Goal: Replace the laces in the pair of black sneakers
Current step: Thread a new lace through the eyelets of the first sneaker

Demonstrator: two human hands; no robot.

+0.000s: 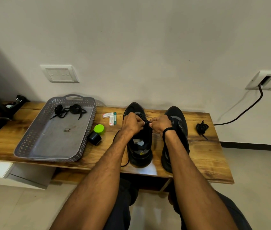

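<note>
Black lace (146, 122), short span, pinched from both sides above the eyelets of one sneaker: left hand (132, 123) has its fingers curled and grips the lace with thumb and fingertips; right hand (160, 124) is curled the same way and grips the same lace, with the two hands close together. A dark wristband (168, 130) sits on the right wrist. Left sneaker (139, 146), black, stands upright on the bench under both hands with its toe toward the wall and its heel toward the person; a loose end of lace trails along its left side to the bench's front edge. Right sneaker (178, 123), black, stands just beside it and parallel, partly hidden by the right forearm. Coiled lace (202, 128), black, lies on the bench right of the right sneaker and apart from it. Wooden bench (206, 156), brown grain, stands against a pale wall. Left of the sneakers are small boxes (110, 116), a green-lidded jar (99, 129) and a black cylinder (95, 138) touching the jar. Grey perforated tray (31, 138), farther left, holds bundled laces (68, 111) at its far end. On the wall are a switch plate (60, 74) and a socket (266, 80) with a dark cable (244, 112).
</note>
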